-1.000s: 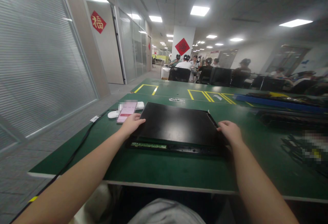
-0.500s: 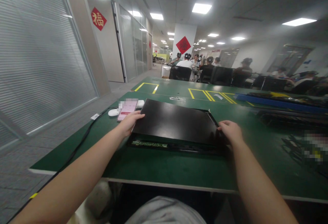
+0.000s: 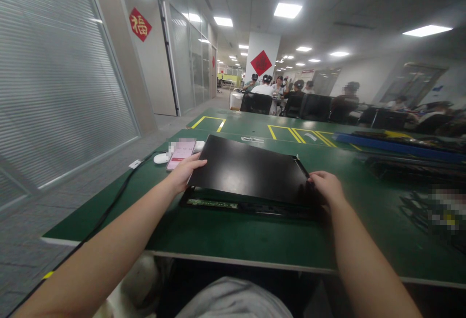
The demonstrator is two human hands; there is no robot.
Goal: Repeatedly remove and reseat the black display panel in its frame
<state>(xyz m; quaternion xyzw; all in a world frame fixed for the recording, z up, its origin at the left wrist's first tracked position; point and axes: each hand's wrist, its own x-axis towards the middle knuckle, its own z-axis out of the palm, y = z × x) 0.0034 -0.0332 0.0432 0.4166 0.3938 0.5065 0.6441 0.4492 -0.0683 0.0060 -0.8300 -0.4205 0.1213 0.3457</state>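
A flat black panel (image 3: pixel 249 168) sits over a dark frame (image 3: pixel 251 208) on the green table (image 3: pixel 233 235). The panel's far edge is tilted up off the frame. My left hand (image 3: pixel 185 171) grips the panel's left edge, fingers curled round it. My right hand (image 3: pixel 325 186) holds the right edge near the front corner, fingers closed on it. A thin green circuit strip (image 3: pixel 211 203) shows along the frame's front edge, below the panel.
A phone (image 3: pixel 181 153) with a pink screen and a white device (image 3: pixel 160 158) lie left of the panel; a black cable (image 3: pixel 120 194) runs off the table's left side. Dark parts (image 3: pixel 418 165) crowd the right. Yellow tape boxes (image 3: pixel 291 135) mark the far table. Several seated people (image 3: pixel 276 90) sit beyond.
The panel's far edge has risen higher off the frame than one second ago. Both hands stay on its side edges, the left a little higher.
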